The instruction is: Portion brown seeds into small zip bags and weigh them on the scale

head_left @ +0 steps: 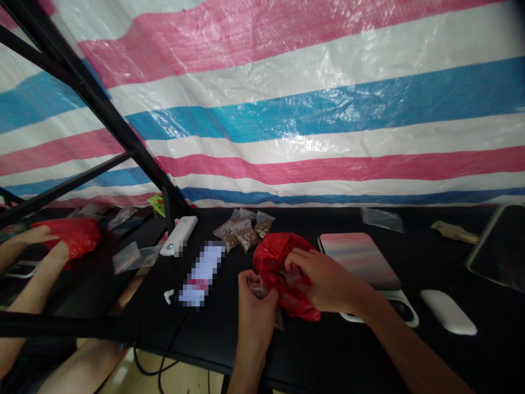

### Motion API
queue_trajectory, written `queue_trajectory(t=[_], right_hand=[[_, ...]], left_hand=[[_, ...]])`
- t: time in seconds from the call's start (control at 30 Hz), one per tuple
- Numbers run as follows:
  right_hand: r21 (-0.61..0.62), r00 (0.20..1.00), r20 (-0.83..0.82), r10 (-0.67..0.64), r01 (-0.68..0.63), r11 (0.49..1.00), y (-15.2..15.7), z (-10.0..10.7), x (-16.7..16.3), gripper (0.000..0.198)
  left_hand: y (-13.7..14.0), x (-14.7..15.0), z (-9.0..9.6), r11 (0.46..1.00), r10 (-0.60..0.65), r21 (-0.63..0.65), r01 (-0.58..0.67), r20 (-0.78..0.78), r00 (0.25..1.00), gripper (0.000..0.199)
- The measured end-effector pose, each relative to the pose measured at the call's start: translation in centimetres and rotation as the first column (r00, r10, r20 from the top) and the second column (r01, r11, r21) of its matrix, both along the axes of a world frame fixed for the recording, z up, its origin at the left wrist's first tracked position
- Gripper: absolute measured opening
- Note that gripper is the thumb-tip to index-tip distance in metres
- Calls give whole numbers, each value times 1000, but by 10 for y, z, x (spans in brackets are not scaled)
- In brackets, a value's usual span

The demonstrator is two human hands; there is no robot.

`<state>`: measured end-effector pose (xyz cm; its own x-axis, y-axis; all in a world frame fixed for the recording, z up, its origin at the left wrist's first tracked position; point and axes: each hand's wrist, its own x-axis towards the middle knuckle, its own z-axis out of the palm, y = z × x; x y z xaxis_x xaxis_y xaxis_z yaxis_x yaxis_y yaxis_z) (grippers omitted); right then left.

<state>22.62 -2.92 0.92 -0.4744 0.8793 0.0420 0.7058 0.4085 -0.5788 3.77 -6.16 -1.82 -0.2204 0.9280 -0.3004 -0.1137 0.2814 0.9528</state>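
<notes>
A crumpled red plastic bag (301, 303) lies on the black table in front of me, its mouth facing up. My right hand (318, 276) reaches into it with the fingers curled; whatever they grip inside is hidden. Beside the bag's left edge, my left hand (258, 303) is closed around a small clear zip bag (257, 287), whose lower end shows beneath the hand. Behind the red bag sits a cluster of small zip bags (245, 234) filled with brownish bits.
Left of my hands lie a phone (203, 273), a white power bank (179, 236) and a white earbud (168, 296). To the right are a pink-grey pad (361, 260), a white mouse (448, 312) and a flat clear bag (382, 220). Beyond the black frame (118, 128), another person handles a red bag (82, 236).
</notes>
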Motion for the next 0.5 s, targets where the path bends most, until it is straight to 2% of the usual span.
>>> queue_trajectory(t=[0.13,0.27,0.37,0.5], right_hand=[[-37,999,-31,-31,30,999,-2,8,0,30],[-48,999,-32,-23,21,999,-4,11,-1,26],[-25,999,-35,-16,15,1000,-4,9,-3,25],[-41,999,-34,-23,22,999,-4,9,-5,22]], left_hand=[[1,-1,4,999,17,-39,-13,113,993,41],[1,-3,4,997,-40,-52,51,197,980,39],[1,-5,4,994,-88,-46,101,220,971,40],[3,-6,2,997,-27,-64,39,184,983,45]])
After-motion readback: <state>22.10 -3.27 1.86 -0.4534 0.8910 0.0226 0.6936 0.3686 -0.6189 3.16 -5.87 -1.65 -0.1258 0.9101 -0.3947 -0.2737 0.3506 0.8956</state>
